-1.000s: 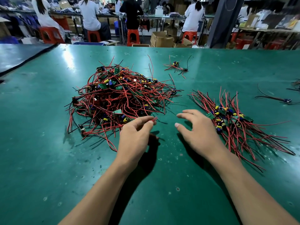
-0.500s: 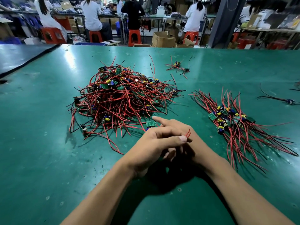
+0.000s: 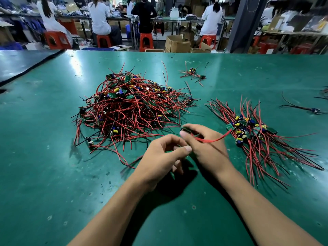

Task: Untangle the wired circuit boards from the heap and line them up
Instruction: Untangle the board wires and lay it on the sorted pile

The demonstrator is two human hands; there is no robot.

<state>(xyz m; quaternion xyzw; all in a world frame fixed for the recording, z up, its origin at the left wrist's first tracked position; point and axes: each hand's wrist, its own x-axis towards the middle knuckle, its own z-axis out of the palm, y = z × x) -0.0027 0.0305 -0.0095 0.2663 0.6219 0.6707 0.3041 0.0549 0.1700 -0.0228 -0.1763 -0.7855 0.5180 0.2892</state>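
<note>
Setting: a green table point(image 3: 53, 157) carried every task thing; other people sat at benches far behind.
Heap: the heap point(image 3: 134, 107) of boards and red and black wires lay left of centre, thickly knotted.
Row: the row point(image 3: 257, 137) of freed boards lay at the right, their wires fanned out roughly parallel.
Board: one board point(image 3: 186, 129) was held just above the table, between heap and row and beside the heap's near edge.
Wire: its red wire point(image 3: 213, 140) trailed across the right hand towards the row.
Right hand: the right hand point(image 3: 205, 146) had its fingers point(image 3: 183, 134) curled and pinching the board.
Left hand: the left hand point(image 3: 163, 157) had its fingers point(image 3: 185, 149) curled, thumb tip close to the right hand; whether they pinched a wire could not be told.
Strays: one loose board point(image 3: 193, 72) lay beyond the heap, another point(image 3: 315, 110) near the right edge.
Risk 1: the board's other wires were probably caught in the heap, so a sharp pull could drag the heap along or strain a solder joint.
Risk 2: the trailing wire could sweep into the row on the way over and skew it.
Containers: cardboard boxes point(image 3: 177, 43) stood on the floor beyond the table, their contents hidden; the table itself showed no container.
</note>
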